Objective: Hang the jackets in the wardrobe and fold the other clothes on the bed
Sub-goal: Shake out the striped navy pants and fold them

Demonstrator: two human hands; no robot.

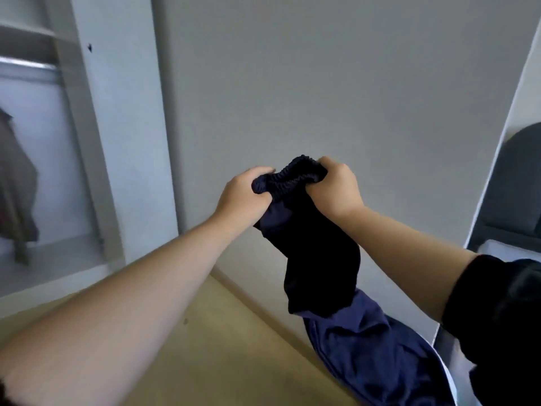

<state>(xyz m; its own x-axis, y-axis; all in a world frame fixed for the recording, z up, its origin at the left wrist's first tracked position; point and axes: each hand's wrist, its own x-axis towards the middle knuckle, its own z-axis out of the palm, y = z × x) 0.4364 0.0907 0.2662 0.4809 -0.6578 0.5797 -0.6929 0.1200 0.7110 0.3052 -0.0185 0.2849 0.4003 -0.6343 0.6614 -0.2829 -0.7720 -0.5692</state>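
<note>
Navy garment held up before a grey wall — left hand and right hand each clench its ribbed elastic edge (bunched between them), the rest hanging down. Far left of it, an open wardrobe holds a hanging brown garment.

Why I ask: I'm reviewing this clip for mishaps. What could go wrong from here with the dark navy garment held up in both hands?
1. The left hand and right hand grip only the bunched ribbed edge of the dark navy fabric garment; pulling the hands apart might overstretch it.
2. Its lower part trails down out of view, so it could drag on the light wooden floor or snag.
</note>
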